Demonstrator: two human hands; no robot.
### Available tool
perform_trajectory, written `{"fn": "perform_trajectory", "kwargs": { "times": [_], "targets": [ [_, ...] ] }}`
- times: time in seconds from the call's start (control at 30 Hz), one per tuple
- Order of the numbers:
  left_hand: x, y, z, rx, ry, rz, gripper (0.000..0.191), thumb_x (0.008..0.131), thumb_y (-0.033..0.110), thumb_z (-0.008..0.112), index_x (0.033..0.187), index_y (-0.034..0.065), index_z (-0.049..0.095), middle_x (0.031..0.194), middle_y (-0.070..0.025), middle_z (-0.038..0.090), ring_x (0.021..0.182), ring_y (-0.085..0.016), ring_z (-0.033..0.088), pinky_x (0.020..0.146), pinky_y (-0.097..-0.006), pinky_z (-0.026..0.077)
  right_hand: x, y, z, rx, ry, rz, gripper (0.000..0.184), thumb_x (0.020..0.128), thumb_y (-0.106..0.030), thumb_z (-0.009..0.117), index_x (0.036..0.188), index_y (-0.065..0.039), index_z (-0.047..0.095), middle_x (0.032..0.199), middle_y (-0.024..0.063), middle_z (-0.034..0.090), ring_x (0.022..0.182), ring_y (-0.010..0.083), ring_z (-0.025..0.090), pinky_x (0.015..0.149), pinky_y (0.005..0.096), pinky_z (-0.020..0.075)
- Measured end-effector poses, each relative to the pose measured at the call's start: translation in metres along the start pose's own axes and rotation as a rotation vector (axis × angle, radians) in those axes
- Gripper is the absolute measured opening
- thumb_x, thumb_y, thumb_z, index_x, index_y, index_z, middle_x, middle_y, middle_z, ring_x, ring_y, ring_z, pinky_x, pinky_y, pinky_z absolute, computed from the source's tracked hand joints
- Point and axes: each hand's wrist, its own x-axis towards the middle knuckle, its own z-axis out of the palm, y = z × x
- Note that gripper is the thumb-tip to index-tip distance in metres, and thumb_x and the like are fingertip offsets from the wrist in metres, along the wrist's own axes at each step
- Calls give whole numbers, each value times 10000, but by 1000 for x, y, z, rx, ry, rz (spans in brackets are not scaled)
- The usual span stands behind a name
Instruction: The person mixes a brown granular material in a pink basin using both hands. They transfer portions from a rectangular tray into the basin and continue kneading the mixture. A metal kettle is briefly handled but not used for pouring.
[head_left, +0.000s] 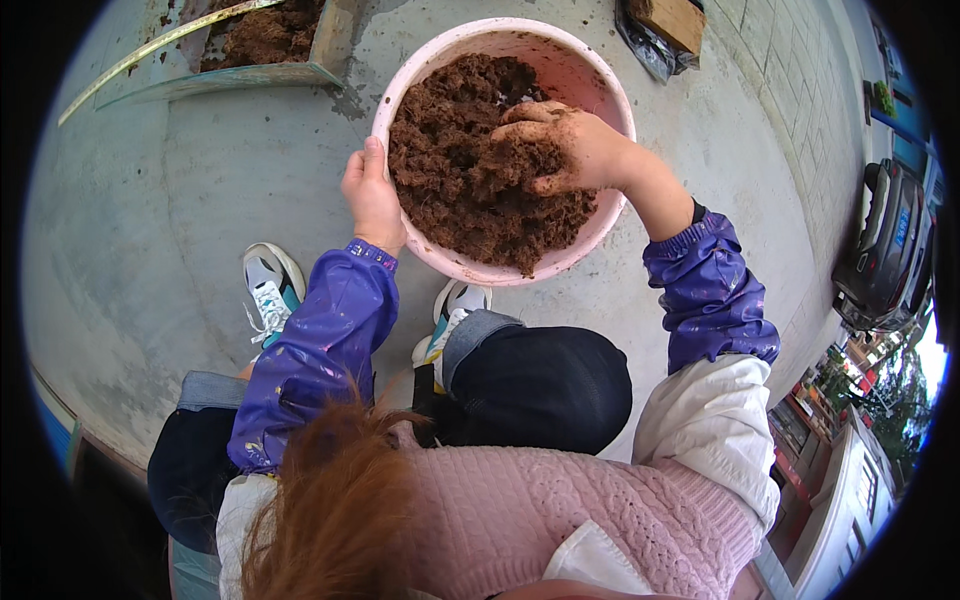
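A round pink plastic basin stands on the concrete ground before me, holding brown fibrous material that looks like coco peat. My left hand grips the basin's left rim, thumb on top. Inside the basin, toward its right side, my right hand has its fingers curled around a clump of the brown material. Bits of it cling to the fingers and the back of that hand. Pinkish bare wall shows at the basin's upper right.
At the upper left, a shallow tray holds more brown fibre, with a pale strip lying across it. A brown block rests on black plastic at the upper right. My shoes are just below the basin. A dark car is parked far right.
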Motion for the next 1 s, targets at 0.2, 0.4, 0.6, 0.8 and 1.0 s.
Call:
{"fn": "perform_trajectory", "kwargs": {
  "times": [0.2, 0.4, 0.6, 0.8, 1.0],
  "targets": [
    [0, 9, -1, -3, -37, -59, 324, 992, 323, 503, 1047, 7, 550, 1014, -97, 629, 895, -187, 612, 819, -330, 505, -42, -56, 69, -418, 290, 55, 388, 824, -296, 543, 1197, -384, 604, 1367, 35, 467, 1274, 354, 403, 1023, 554, 330],
    [-9, 13, 6, -52, 16, -44, 293, 989, 315, 524, 906, 36, 562, 837, -14, 581, 744, -94, 510, 696, -262, 440, -17, -48, 123, -367, 343, 293, 322, 822, -368, 600, 1141, -334, 625, 1377, 52, 427, 1243, 383, 389, 955, 544, 378],
    [-9, 15, 7, -28, 3, -54, 303, 990, 318, 523, 904, 30, 566, 858, -21, 590, 773, -105, 522, 722, -279, 452, 37, 4, 98, -408, -50, 540, 470, 884, -226, 513, 1345, -302, 465, 1417, 190, 381, 1209, 378, 460, 923, 445, 464],
    [-1, 5, 3, 4, 12, 20, 330, 981, 336, 541, 837, 43, 584, 763, 32, 526, 706, -73, 426, 650, -245, 375, 52, 29, 66, -415, -24, 550, 329, 907, -146, 450, 1225, -189, 525, 1190, 179, 565, 1007, 314, 637, 815, 390, 527],
    [-2, 2, 2, 13, 10, 23, 334, 975, 344, 551, 810, 54, 561, 728, 39, 484, 661, -67, 378, 591, -251, 332, 24, 9, 16, -351, 65, 663, 433, 777, -383, 672, 1174, -228, 590, 1198, 64, 616, 1184, 278, 520, 938, 538, 423]
  ]
}}
